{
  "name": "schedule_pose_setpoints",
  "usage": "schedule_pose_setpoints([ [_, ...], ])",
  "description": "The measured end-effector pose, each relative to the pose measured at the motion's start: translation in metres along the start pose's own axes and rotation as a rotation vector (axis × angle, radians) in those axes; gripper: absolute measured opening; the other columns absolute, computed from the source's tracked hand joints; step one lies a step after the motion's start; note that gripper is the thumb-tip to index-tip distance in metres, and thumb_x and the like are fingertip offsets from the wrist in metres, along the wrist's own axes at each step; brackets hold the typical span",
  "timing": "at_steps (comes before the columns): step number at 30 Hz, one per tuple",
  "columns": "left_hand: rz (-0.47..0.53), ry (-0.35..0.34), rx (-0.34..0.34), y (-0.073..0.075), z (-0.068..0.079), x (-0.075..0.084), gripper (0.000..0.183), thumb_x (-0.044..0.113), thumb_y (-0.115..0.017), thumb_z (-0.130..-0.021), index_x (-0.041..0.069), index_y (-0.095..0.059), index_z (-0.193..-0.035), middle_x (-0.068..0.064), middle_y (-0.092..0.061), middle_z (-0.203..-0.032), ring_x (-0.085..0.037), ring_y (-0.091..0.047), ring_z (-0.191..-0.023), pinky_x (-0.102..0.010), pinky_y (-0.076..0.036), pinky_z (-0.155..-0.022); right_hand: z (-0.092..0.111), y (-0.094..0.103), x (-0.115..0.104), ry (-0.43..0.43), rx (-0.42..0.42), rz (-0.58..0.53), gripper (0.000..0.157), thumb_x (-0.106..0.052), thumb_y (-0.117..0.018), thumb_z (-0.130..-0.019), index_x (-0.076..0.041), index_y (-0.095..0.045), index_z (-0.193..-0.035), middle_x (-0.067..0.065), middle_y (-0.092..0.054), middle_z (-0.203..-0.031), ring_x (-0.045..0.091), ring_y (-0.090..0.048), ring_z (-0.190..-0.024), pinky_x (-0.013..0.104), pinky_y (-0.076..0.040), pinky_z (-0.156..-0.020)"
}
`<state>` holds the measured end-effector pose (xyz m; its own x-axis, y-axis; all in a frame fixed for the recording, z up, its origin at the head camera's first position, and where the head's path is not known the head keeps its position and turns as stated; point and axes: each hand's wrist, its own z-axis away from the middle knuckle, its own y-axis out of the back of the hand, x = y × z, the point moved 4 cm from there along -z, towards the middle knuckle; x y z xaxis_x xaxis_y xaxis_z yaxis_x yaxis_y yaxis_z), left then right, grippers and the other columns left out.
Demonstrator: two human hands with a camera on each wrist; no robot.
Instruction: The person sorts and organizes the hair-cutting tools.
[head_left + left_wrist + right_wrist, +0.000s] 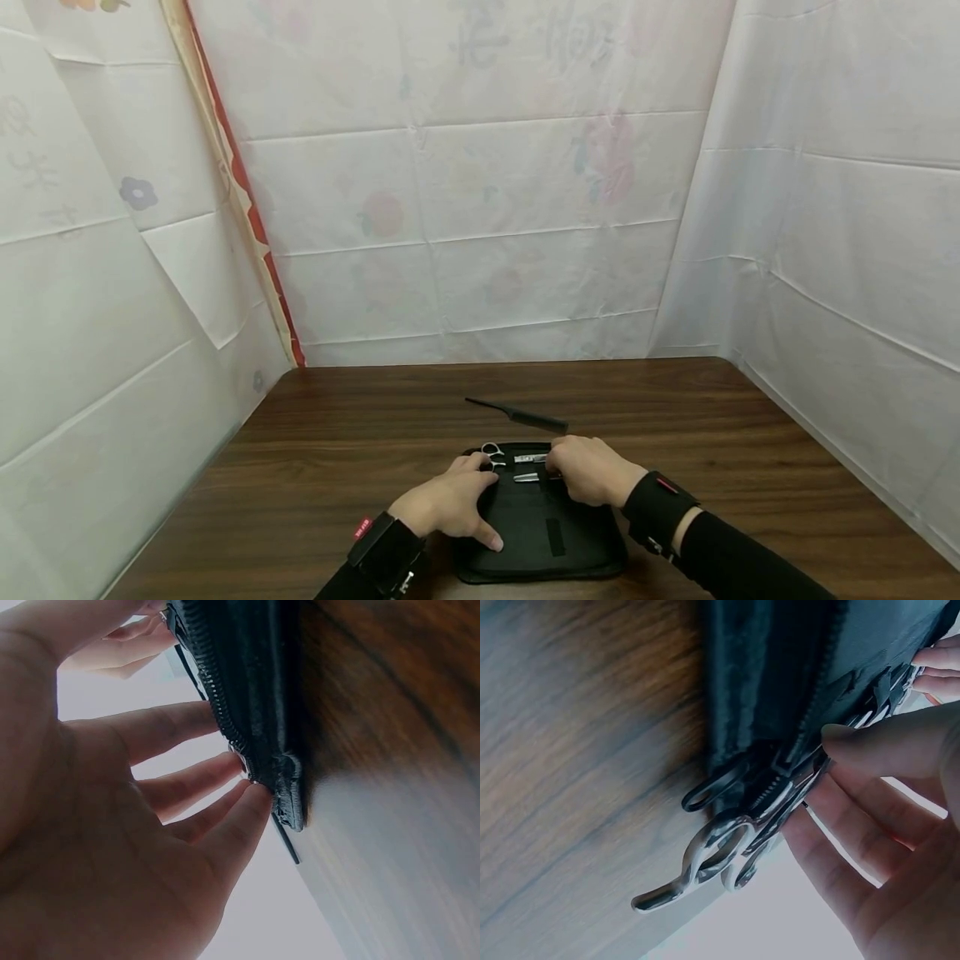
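Observation:
A black zip case (525, 533) lies opened flat on the table, with metal tools held along its upper part. My right hand (592, 468) is over its upper right side. In the right wrist view, that hand pinches scissors (660, 895) between thumb and fingers, their shiny finger loops jutting past the zipped edge. At the upper left corner, the fingers of my left hand (450, 500) rest by the loops of a second pair of scissors (491, 450), the thumb spread over the case. The left wrist view shows these fingers extended, tips at the zipper (199, 652).
Behind the case lies a black tail comb (536, 418), its thin handle pointing left. The brown wooden table (337, 433) is bordered by white sheets (465, 183) at the back and both sides.

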<state>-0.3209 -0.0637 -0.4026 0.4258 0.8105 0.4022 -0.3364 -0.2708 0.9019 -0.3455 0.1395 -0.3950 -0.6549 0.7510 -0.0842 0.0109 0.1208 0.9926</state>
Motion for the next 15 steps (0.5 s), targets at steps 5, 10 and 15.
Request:
schedule_pose_setpoints([
  [5, 0.008, 0.001, 0.0, -0.001, 0.001, -0.001, 0.087, 0.044, -0.091, -0.073, 0.006, -0.057, -0.143, -0.011, -0.035, -0.158, -0.032, -0.029, -0.147, -0.053, -0.044, -0.106, 0.003, 0.001, 0.001, 0.026, 0.01, -0.015, 0.017, 0.001, -0.07, -0.092, -0.015, -0.076, -0.093, -0.004, -0.058, -0.086, 0.008, -0.055, -0.073, 0.028, -0.047, -0.06],
  [10, 0.011, -0.002, 0.004, -0.002, 0.002, -0.001, 0.087, 0.044, -0.091, -0.073, 0.006, -0.057, -0.143, -0.011, -0.035, -0.158, -0.033, -0.029, -0.147, -0.053, -0.044, -0.106, 0.008, 0.006, 0.003, 0.049, 0.02, -0.038, 0.016, 0.0, -0.069, -0.093, -0.014, -0.076, -0.097, -0.003, -0.059, -0.088, 0.01, -0.057, -0.077, 0.028, -0.048, -0.063],
  [15, -0.002, -0.011, 0.009, -0.002, 0.001, 0.001, 0.086, 0.044, -0.091, -0.074, 0.007, -0.057, -0.143, -0.01, -0.036, -0.158, -0.032, -0.029, -0.147, -0.052, -0.044, -0.106, 0.015, 0.01, 0.01, 0.029, 0.015, -0.036, 0.015, 0.0, -0.07, -0.092, -0.014, -0.075, -0.095, -0.004, -0.058, -0.088, 0.011, -0.056, -0.078, 0.031, -0.048, -0.064],
])
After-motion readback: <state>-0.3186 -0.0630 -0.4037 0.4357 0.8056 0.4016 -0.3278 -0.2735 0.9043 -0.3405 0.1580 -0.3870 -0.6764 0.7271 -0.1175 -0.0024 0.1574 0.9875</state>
